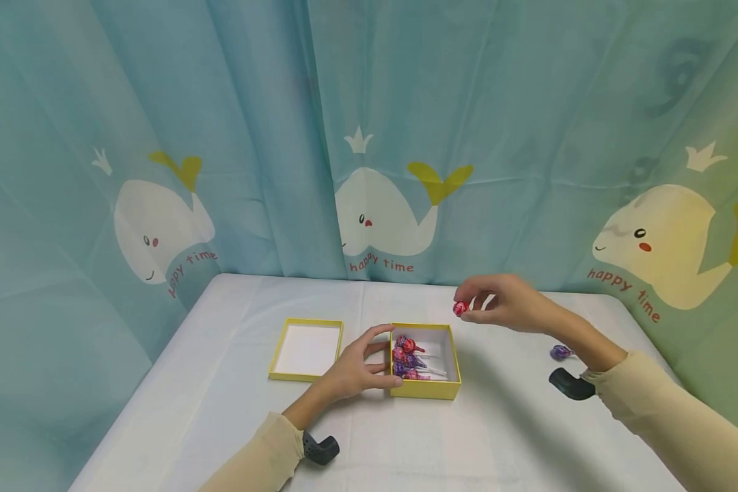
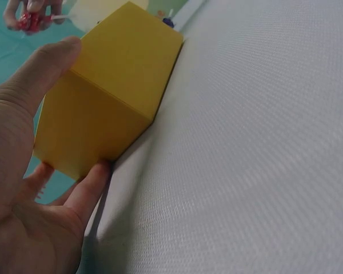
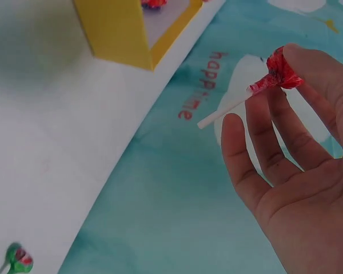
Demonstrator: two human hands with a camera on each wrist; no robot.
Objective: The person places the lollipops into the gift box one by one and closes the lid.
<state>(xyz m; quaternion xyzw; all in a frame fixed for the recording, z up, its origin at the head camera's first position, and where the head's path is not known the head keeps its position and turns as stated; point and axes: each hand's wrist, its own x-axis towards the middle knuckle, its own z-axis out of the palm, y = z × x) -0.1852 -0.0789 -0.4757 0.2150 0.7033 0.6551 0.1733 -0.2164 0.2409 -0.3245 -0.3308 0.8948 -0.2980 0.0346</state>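
Observation:
Between the thumb and fingertips of my right hand (image 1: 506, 304) is a red-wrapped lollipop (image 1: 460, 309), held above the table to the right of a yellow box. In the right wrist view its white stick (image 3: 223, 113) points away from the palm. The open-topped yellow box (image 1: 427, 389) contains several red and purple lollipops (image 1: 410, 357), lying on the left side with sticks pointing right. My left hand (image 1: 358, 369) grips the box's left side, thumb at the front corner. From the left wrist view, the fingers lie along the box's outer wall; its inside is hidden there.
A yellow-rimmed lid (image 1: 307, 348), white inside, lies left of the box. On the white table (image 1: 406, 437), a purple lollipop (image 1: 561, 352) lies by my right forearm. A green-wrapped lollipop (image 3: 19, 258) shows in the right wrist view. Whale-print curtains (image 1: 270, 137) stand behind the table.

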